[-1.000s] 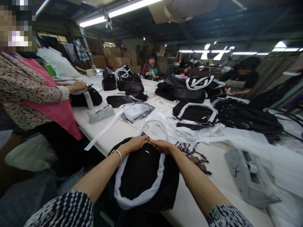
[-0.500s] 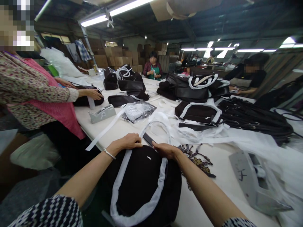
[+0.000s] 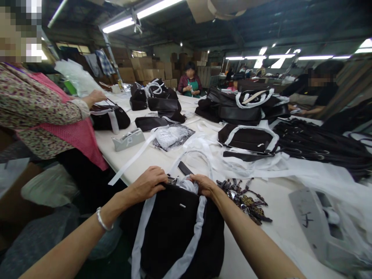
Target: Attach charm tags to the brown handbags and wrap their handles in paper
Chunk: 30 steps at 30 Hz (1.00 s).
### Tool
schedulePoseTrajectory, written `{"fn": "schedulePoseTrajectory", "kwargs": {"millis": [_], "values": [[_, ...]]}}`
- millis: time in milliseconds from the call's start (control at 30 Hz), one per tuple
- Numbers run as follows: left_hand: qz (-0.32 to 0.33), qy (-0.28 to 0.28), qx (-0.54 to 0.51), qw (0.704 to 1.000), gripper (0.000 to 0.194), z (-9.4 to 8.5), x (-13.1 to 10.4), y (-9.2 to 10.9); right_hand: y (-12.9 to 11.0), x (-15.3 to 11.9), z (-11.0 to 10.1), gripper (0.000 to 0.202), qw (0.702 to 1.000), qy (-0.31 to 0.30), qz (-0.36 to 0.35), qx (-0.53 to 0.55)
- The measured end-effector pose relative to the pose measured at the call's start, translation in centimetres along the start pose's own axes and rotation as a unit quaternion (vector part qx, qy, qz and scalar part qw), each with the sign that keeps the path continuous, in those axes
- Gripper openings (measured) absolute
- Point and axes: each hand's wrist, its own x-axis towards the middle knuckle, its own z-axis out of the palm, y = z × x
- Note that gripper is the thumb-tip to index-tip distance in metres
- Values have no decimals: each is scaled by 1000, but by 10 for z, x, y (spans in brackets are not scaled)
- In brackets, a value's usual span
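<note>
A black handbag [image 3: 174,224] lies at the table's near edge, its handle wrapped in white tissue [image 3: 197,228]. My left hand [image 3: 148,182] grips the bag's top rim on the left. My right hand [image 3: 205,184] grips the same rim on the right. Between my hands the bag's mouth gapes, showing white stuffing paper [image 3: 186,183] and a metal zip end. A black strap [image 3: 184,168] sticks out just beyond the rim.
Leopard-print tags [image 3: 247,199] lie right of the bag. Grey tape dispensers stand at the right [image 3: 325,228] and left [image 3: 128,139]. Stacks of black bags [image 3: 247,108] and straps [image 3: 319,147] fill the far table. A person in a floral top [image 3: 37,112] handles a bag at left; other people sit beyond.
Both hands have moved from resting on the bag's side to gripping its top rim, and the bag's mouth has been pulled apart, exposing white paper. The person at left raised a hand.
</note>
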Motion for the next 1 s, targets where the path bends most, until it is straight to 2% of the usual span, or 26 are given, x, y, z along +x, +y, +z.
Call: {"fn": "schedulePoseTrajectory", "kwargs": {"millis": [133, 300, 400, 533, 633, 700, 867, 1000], "values": [[65, 73, 106, 990, 10, 7, -17, 11, 0, -4, 0, 43, 999, 21, -23, 28], [101, 146, 154, 972, 14, 13, -28, 16, -6, -14, 6, 45, 998, -5, -55, 9], [125, 185, 177, 958, 18, 12, -32, 21, -13, -27, 16, 48, 993, -37, -83, -77], [138, 202, 197, 949, 16, 10, -40, 29, -25, -47, 33, 68, 963, -74, -77, -249], [136, 196, 201, 950, 15, 6, -48, 37, -33, -60, 40, 54, 940, -66, -113, -316], [135, 205, 210, 946, 16, 2, -53, 42, -37, -67, 39, 44, 942, -51, -141, -299], [132, 236, 226, 936, 19, -8, -63, 53, -48, -83, 32, 40, 973, 6, -170, -159], [138, 243, 222, 934, 20, -14, -68, 61, -58, -96, 33, 38, 974, 19, -200, -107]]}}
